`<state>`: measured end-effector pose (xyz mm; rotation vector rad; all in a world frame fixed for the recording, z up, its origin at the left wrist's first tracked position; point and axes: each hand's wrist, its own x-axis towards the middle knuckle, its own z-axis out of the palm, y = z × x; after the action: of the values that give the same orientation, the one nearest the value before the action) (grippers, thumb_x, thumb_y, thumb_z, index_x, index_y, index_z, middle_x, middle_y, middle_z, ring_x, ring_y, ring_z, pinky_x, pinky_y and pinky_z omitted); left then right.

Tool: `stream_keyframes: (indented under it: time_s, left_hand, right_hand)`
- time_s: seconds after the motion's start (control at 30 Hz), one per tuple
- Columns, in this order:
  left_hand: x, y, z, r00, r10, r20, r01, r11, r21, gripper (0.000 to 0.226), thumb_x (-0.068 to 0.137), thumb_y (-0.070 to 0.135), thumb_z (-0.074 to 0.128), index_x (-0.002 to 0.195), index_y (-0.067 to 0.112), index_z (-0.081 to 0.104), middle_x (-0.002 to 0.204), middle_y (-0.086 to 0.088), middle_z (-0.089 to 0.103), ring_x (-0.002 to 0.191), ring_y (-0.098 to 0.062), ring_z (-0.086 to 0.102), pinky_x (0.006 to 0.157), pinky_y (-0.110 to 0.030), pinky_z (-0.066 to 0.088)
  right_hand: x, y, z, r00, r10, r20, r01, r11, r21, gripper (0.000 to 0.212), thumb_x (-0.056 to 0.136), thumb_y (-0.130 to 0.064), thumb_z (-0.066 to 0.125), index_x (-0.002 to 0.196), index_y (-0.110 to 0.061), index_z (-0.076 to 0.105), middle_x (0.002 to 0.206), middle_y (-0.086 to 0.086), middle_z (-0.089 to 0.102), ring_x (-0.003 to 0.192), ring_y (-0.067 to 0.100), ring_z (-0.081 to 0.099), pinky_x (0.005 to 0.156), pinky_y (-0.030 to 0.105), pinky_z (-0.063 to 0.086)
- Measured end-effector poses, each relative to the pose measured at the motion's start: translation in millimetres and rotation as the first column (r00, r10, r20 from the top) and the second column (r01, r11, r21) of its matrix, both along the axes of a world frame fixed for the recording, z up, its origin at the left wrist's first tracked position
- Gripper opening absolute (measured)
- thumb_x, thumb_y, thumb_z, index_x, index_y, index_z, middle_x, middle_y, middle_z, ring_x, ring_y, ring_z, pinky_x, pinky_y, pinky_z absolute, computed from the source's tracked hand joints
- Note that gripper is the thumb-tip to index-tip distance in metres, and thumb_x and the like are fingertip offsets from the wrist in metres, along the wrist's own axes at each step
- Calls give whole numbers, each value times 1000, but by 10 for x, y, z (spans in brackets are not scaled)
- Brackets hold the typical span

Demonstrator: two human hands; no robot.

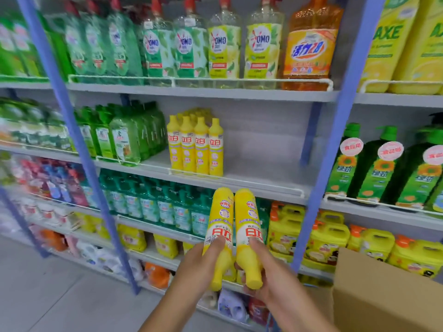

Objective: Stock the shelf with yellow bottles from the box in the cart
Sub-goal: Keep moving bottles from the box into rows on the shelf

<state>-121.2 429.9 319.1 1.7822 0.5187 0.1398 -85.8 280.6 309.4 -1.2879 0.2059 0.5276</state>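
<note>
1. Yellow bottles on the shelf [239, 182]: a group of shelved yellow bottles [195, 146] stands upright at the left part of the middle tier, caps up, in tight rows behind the white wire rail. To their right the shelf surface is bare.
2. Green bottles [124, 137] fill the same tier to the left of that group.
3. Left hand [199, 262]: fingers and thumb wrap the lower neck of the left yellow bottle [219, 226], which is held inverted, cap toward the person, base pointing up at the shelf edge.
4. Right hand [266, 271]: fingers wrap the neck of the right yellow bottle [248, 226], also inverted. The two held bottles are side by side and appear to touch along their bodies.
5. Both held bottles sit below and in front of the middle tier.
6. Cardboard box [383, 295]: only one plain wall and a top edge show at lower right; its contents cannot be seen.
</note>
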Motion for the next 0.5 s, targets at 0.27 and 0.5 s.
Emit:
stream_keyframes:
  time_s: [0.27,0.5]
  left_hand:
    - [330,1015,87,1000,1,-24,-3,995,-96,51,91,60,52,83,14,73,59,-1,68,54,-14,63,53,-23,44]
    - [916,1378,35,999,-41,-32,35,981,-190,54,81,70,56,83,20,75,67,-5,71,63,-24,65,65,-36,47]
  right_hand:
    - [270,892,197,1000,-21,0,21,1000,-4,49,86,-48,66,92,0,72,81,21,70,50,21,57,53,33,47]
    - [843,1253,159,999,-31,5,32,995,-100,55,87,-53,66,94,1,73,85,23,75,51,25,59,58,37,49]
